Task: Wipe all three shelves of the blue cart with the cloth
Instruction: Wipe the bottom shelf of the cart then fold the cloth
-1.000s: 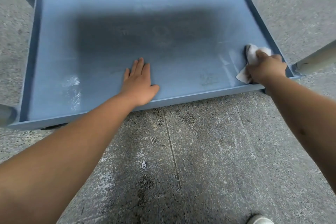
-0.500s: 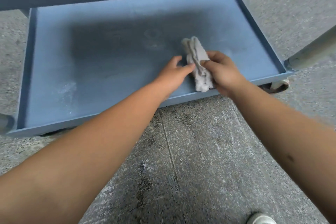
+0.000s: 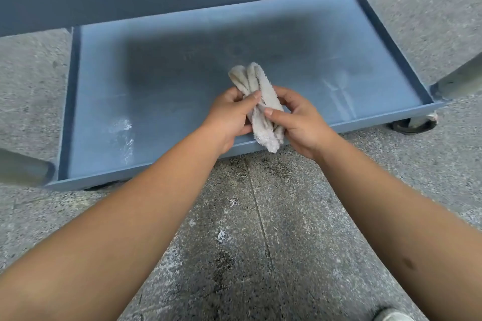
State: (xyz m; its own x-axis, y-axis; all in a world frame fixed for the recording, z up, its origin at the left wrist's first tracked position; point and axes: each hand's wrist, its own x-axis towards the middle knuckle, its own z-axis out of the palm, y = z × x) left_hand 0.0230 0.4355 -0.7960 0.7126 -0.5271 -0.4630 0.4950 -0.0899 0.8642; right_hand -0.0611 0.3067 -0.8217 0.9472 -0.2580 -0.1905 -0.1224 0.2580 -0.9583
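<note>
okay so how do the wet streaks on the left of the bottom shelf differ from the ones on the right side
The left streaks are a bright, whitish, blotchy patch near the front left corner; the right streaks are fainter, thin lines fanning upward from near the front lip. The left patch lies well clear of both hands; the right streaks lie just beyond the right hand, which holds the cloth with the left hand. Both marks lie on the bottom shelf, outside its dark central shadow.
</note>
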